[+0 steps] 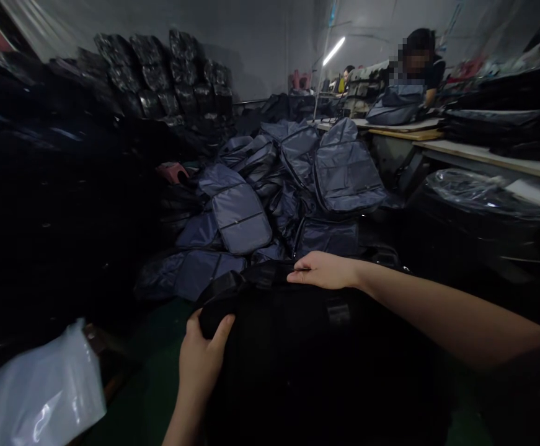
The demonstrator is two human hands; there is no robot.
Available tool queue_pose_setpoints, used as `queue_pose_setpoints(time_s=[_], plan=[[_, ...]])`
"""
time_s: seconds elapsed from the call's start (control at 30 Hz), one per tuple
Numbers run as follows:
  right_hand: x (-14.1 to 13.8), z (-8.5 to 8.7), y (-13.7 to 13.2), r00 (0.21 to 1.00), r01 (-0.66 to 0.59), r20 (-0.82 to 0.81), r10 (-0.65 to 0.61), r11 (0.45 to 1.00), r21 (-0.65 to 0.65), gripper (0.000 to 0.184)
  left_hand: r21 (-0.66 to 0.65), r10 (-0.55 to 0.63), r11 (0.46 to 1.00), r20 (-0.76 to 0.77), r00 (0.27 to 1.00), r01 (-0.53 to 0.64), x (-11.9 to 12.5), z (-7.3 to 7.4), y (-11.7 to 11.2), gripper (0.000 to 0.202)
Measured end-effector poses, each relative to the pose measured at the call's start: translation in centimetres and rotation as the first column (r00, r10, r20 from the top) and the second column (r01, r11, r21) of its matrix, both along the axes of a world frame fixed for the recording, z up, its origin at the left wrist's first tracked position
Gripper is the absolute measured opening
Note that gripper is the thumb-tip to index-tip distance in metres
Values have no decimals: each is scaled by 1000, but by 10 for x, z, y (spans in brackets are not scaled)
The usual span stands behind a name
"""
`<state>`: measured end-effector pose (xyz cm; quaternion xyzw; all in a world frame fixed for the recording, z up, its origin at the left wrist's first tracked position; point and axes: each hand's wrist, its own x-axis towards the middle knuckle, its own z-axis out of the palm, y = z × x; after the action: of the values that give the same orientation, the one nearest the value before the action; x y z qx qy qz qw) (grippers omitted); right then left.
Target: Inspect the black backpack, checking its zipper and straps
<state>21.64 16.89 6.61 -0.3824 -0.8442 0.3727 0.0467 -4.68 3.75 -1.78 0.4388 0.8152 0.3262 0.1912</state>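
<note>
Left hand: the left hand (201, 361) grips the upper corner of the bag, its thumb over the top and its fingers curled behind.
Right hand: the right hand (323, 271) lies almost flat along the bag's top edge, fingers extended and touching it, with no clear grip.
Black bag: the large black bag (307, 365) sits between the hands, close in front of the person, with a webbing strap (339, 308) across its upper side. It is too dark to tell whether it is zipped or holds anything.
Nearby pile: grey-blue backpacks (346, 167) lie heaped just beyond the bag, with one flat panel-fronted backpack (239, 210) on top.
Lower left: a white plastic bag (37, 390) lies beside the left hand.
Back wall: black bags wrapped in glossy plastic (153, 74) stand stacked high.
Desk: the long desk (497, 158) on the right carries dark bags, and another grey-blue bag (395, 105) sits before a seated co-worker (418, 62).
Below the desk: clear plastic sheeting (465, 189) covers a dark heap.
</note>
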Motion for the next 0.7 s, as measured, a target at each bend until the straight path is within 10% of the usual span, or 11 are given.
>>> queue_pose_setpoints(time_s=[0.2,0.3,0.43,0.6,0.7], plan=[[2,-5,1,999,23,-30,-25,998,-52,50,-20,17,1000,-63,998,-18,1,3,2,69],[4,-8,5,994,89,-79,-75,977,192,50,-13,18,1000,-97,995,-19,0,10,7,67],[31,-7,17,903,423,-313,-295,732,534,46,-42,27,998,-179,983,-35,-12,4,23,72],[127,-41,23,458,876,-425,-781,479,64,46,-213,43,974,-181,983,-81,-39,-50,43,83],[180,-90,-3,343,924,-276,-898,375,-72,40,-273,54,957,-169,984,-100,-46,-80,46,90]])
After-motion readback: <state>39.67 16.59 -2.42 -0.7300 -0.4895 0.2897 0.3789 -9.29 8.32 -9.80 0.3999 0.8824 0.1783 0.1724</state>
